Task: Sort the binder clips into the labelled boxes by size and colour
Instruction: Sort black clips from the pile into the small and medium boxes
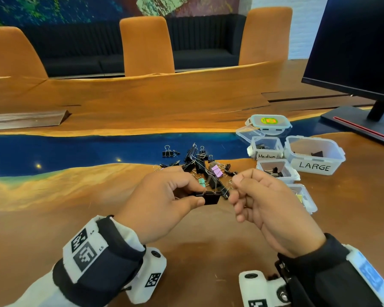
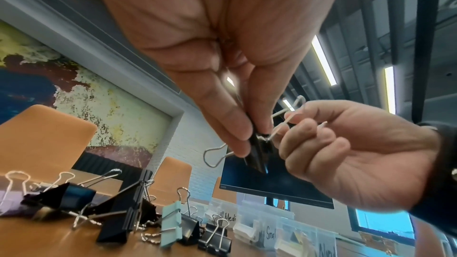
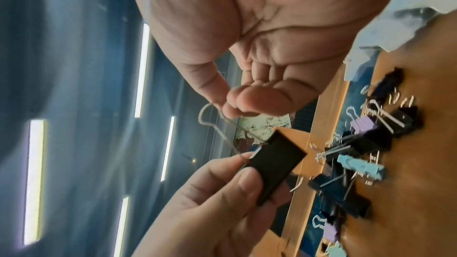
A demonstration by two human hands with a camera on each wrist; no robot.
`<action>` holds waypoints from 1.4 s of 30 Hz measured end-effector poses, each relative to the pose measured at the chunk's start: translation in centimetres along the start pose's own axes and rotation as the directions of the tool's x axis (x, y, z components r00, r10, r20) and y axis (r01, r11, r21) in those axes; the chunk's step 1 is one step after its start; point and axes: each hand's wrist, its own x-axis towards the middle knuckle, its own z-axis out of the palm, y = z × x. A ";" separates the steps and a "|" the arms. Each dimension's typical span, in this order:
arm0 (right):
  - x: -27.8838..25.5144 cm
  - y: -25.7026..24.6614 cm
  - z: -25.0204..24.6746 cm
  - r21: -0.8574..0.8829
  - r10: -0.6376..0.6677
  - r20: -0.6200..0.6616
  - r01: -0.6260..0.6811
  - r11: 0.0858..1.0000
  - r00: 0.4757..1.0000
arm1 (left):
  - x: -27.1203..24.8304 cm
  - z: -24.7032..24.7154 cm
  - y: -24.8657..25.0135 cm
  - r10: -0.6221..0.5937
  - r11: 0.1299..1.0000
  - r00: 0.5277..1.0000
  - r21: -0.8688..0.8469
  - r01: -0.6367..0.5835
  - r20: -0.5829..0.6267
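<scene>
Both hands are up off the table, just near of the clip pile, w/ one black binder clip held between them. Left hand has thumb and fingers clamped on the clip's black body – right wrist view shows thumb flat on its broad face, prob to keep it steady. Right hand has fingers curled, thumb and forefinger pinching one wire handle of the same clip, which sticks out to the right; the other handle pokes out left past the left fingers. My read: it's being checked for size or the handle folded before dropping, and it looks biggish vs the pile, so maybe LARGE

Boxes sit right of the pile, open tops facing up so clips can be dropped in: Medium box far, LARGE box to its right, an unlabelled-from-here box nearer w/ black clips in it (left wrist view shows "Smal" on one), and a nearest box mostly hidden behind the right hand. A lidded tub sits farthest back

Pile is still mixed: mostly black, plus a purple clip and a mint clip, so plenty left to sort
</scene>
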 end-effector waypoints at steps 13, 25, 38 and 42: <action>1.2 1.9 0.3 -0.001 0.041 0.071 -0.041 0.999 0.997 | -0.5 0.1 0.3 -0.090 0.916 0.983 -0.375 0.145 0.159; 0.7 -0.7 0.5 -0.304 -0.241 0.073 0.252 0.919 0.968 | 0.1 0.5 -0.7 -0.232 0.878 0.945 -0.368 0.305 0.228; 9.0 -10.2 -16.1 -0.982 -0.043 -0.188 -0.186 0.045 0.981 | 0.4 -0.5 -2.0 -0.208 0.885 0.973 -0.404 0.233 0.105; 11.2 -8.0 -19.2 -0.953 0.106 -0.301 -0.298 -0.044 0.948 | 0.7 0.1 -1.9 -0.225 0.862 0.974 -0.458 0.216 0.035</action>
